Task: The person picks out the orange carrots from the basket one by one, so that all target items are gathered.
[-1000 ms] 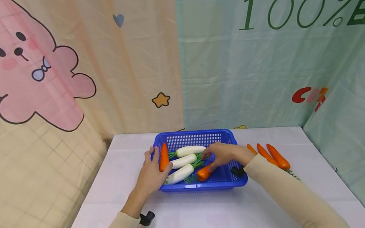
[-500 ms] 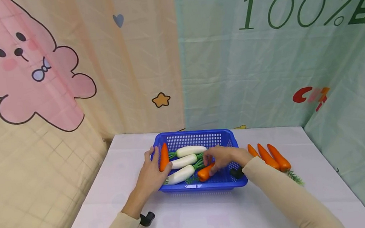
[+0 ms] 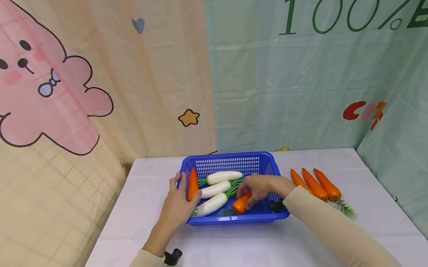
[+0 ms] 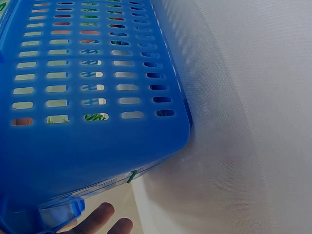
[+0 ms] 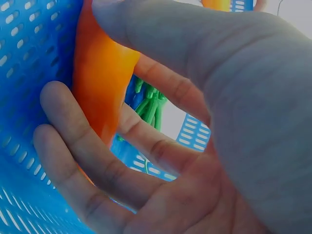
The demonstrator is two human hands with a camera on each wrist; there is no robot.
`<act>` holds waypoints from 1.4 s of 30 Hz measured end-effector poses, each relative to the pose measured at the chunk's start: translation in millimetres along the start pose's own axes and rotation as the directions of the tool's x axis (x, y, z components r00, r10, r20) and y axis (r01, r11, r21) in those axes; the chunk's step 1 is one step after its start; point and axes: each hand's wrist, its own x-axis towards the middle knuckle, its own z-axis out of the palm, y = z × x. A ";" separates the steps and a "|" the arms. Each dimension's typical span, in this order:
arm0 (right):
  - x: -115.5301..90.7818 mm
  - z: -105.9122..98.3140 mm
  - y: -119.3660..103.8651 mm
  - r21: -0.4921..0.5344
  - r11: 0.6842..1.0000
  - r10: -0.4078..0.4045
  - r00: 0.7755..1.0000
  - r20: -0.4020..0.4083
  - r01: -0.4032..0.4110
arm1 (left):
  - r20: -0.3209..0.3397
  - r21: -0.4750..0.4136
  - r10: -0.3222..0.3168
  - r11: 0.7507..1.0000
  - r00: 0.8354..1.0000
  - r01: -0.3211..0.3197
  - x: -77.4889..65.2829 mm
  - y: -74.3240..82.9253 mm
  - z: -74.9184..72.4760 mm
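On the table sits a blue plastic basket with slotted walls. My left hand holds its left rim, thumb inside beside an upright-pointing orange carrot; in the left wrist view, fingertips show past the basket's corner. Inside lie three white radishes with green tops, side by side. My right hand reaches into the basket and grips another carrot near the front wall. In the right wrist view, thumb and fingers wrap around this carrot, whose far end is covered by the hand.
Three more carrots with leafy tops lie on the white table right of the basket, partly behind the right sleeve. Printed curtains hang close behind and along both sides of the table.
My right hand has shifted slightly down and toward me with the carrot, which has moved a little to the right. The left hand stays at the basket's left rim.
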 end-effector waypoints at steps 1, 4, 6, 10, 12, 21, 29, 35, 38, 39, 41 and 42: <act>-0.1 0.5 0.2 0.004 1.000 0.006 1.000 -0.001 -0.006 | 0.003 -0.002 -0.003 1.000 1.000 0.003 -0.1 -0.1 0.0; 0.0 1.5 0.8 0.015 1.000 0.017 1.000 -0.007 -0.017 | 0.004 -0.001 -0.004 1.000 1.000 0.004 -0.7 -0.1 -0.4; 0.1 1.4 1.3 0.020 1.000 0.008 1.000 -0.018 -0.008 | 0.006 0.000 -0.006 1.000 1.000 0.006 -0.8 0.1 -0.4; 1.6 -0.2 3.0 0.010 0.998 -0.059 0.995 -0.080 0.060 | 0.008 0.000 -0.011 1.000 1.000 0.011 -0.9 0.7 -0.5; 2.2 -1.4 4.3 -0.006 0.995 -0.095 0.988 -0.126 0.095 | 0.009 0.002 -0.014 1.000 1.000 0.014 -0.9 0.8 -0.6; -2.0 -8.4 5.5 0.010 0.992 -0.117 0.930 -0.350 0.128 | 0.008 0.005 -0.015 1.000 1.000 0.015 -1.1 2.0 -1.2; -8.8 -15.1 2.7 0.100 0.984 -0.075 0.850 -0.522 0.148 | 0.005 0.006 -0.020 1.000 1.000 0.020 -0.7 0.7 -1.0; -13.3 -19.2 6.4 0.146 0.970 -0.067 0.788 -0.612 0.196 | 0.012 0.003 -0.030 1.000 0.999 0.030 -0.4 0.2 -0.5; -17.0 -21.9 9.7 0.174 0.961 -0.052 0.763 -0.645 0.213 | 0.013 0.002 -0.033 0.999 0.999 0.033 -0.2 0.8 -0.4; -19.0 -22.9 10.6 0.187 0.957 -0.047 0.756 -0.653 0.221 | 0.013 0.001 -0.033 0.999 0.999 0.033 -0.2 1.2 -0.4; -22.7 -24.6 13.3 0.208 0.952 -0.032 0.746 -0.666 0.226 | 0.007 0.003 -0.027 1.000 1.000 0.027 -0.3 1.6 -0.3; -24.7 -25.4 14.9 0.216 0.950 -0.024 0.740 -0.672 0.227 | 0.005 0.004 -0.025 1.000 1.000 0.025 -0.4 1.8 -0.2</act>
